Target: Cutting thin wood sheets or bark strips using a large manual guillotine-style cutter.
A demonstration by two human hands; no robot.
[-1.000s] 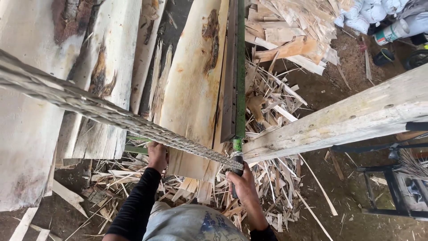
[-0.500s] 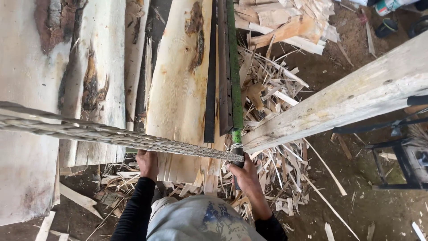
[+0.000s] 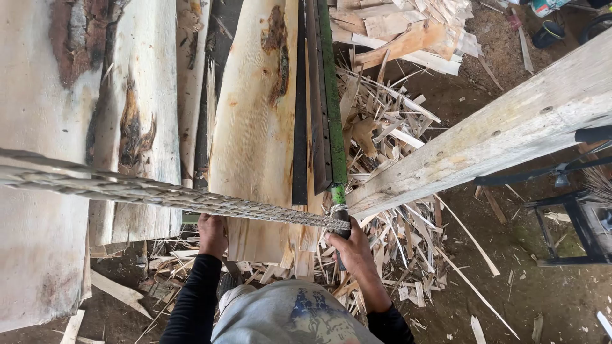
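R grip (image 3: pixel 352 248) round handle (image 3: pixel 341 220), L hand (image 3: pixel 212 234) under plank (image 3: pixel 255 140).

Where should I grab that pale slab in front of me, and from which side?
Take the pale slab at its near end, from below, where the left hand already rests. That end overhangs the scrap pile and is free. A dark rail runs along its right edge, and the right hand is at a handle under the rope, so probably avoid that side.

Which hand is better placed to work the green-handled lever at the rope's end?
The right hand, probably: it already grips the lever where the rope is tied. The left hand rests on the pale slab, away from it.
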